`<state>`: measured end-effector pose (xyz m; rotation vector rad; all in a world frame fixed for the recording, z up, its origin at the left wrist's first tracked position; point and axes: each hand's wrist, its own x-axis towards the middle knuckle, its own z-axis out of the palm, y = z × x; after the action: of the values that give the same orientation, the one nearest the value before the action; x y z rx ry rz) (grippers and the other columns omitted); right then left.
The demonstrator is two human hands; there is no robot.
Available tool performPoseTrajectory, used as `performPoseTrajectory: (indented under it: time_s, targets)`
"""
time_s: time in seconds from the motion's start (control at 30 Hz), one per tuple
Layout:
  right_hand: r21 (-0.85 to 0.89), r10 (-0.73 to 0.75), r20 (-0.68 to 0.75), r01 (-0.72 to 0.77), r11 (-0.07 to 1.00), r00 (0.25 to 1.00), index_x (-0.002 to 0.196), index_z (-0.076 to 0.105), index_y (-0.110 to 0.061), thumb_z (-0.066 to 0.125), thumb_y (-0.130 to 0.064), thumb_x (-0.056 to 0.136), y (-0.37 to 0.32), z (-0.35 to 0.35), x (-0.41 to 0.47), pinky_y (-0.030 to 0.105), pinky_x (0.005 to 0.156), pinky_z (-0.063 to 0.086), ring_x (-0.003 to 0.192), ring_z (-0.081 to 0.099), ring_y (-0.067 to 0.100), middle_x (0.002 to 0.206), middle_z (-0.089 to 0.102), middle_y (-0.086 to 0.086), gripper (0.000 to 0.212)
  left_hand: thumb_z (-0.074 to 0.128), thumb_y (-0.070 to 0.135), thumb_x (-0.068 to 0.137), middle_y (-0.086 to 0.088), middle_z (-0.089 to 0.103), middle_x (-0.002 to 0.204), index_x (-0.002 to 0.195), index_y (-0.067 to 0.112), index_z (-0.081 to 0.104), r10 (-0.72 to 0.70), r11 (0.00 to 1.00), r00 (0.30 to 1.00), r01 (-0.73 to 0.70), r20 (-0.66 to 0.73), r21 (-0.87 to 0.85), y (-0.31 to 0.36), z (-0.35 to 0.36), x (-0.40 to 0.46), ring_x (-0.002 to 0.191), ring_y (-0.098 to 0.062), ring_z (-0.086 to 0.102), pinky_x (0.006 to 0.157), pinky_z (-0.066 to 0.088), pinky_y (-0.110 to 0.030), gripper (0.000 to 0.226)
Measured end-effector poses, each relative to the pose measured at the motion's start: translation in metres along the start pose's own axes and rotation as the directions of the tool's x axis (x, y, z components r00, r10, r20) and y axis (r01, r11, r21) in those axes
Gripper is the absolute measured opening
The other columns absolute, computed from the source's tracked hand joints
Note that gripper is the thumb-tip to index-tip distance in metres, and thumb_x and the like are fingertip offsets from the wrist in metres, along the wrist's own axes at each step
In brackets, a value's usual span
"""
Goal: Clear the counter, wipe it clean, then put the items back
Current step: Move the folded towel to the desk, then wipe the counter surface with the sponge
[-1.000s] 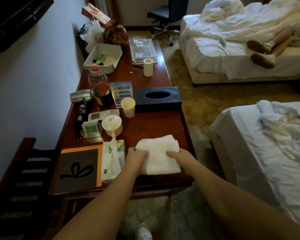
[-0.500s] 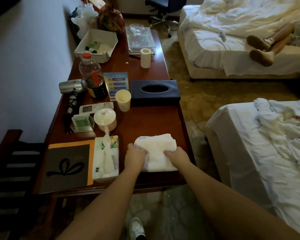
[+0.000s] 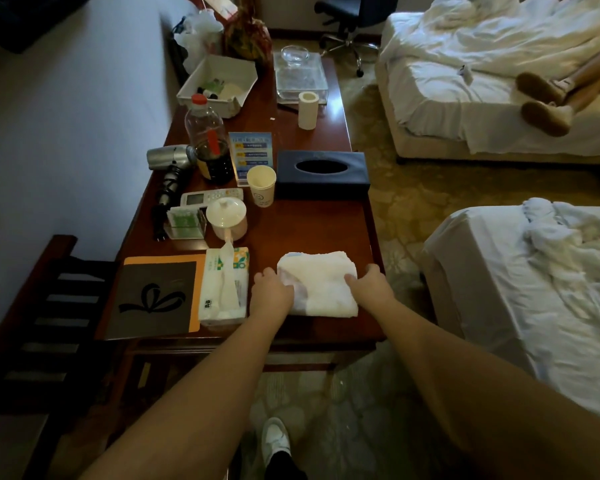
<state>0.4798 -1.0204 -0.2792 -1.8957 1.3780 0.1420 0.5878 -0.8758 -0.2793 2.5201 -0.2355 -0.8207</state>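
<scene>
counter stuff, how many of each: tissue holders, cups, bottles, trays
tissue holders: 2, the dark tissue box and the soft tissue pack
cups: 2, the paper cup and the lidded cup
bottles: 1, the red-capped bottle
trays: 2, the white tray and the clear tray
total: 7

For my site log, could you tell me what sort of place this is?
Most likely a hotel room: two beds with rumpled white linen, a wooden desk holding a hair dryer, and a remote control.
</scene>
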Motion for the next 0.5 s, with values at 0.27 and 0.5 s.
performPoseTrajectory:
  time_s: [0.27, 0.5]
  targets:
    - [-0.078, -0.243, 0.079, 0.249, 0.965, 0.967, 0.133, 0.046, -0.017, 0.05, -0.029, 0.094, 0.021, -0.033, -0.059, 0.022, 0.062, 0.044, 0.085, 0.052, 0.011, 0.119, 0.056, 0.003, 0.04, 0.055, 0.032, 0.095, 0.001, 0.057, 0.11, 0.12, 0.019, 0.056, 0.179, 0.959, 0.982, -0.188, -0.061, -0.211, -0.032, -0.024, -0.092, 0.087, -0.011, 0.057, 0.065, 0.046, -0.024, 0.028]
    - [0.002, -0.496, 0.269, 0.515, 0.857, 0.825, 0.122, 0.052, -0.02, 0.05, -0.028, 0.097, 0.027, -0.026, -0.147, 0.018, 0.053, 0.04, 0.074, 0.058, 0.011, 0.111, 0.058, -0.002, 0.027, 0.055, 0.032, 0.095, 0.005, 0.062, 0.101, 0.107, 0.023, 0.062, 0.029, 0.902, 0.983, -0.105, -0.182, -0.418, -0.095, -0.025, -0.19, 0.089, -0.012, 0.058, 0.062, 0.042, -0.026, 0.016]
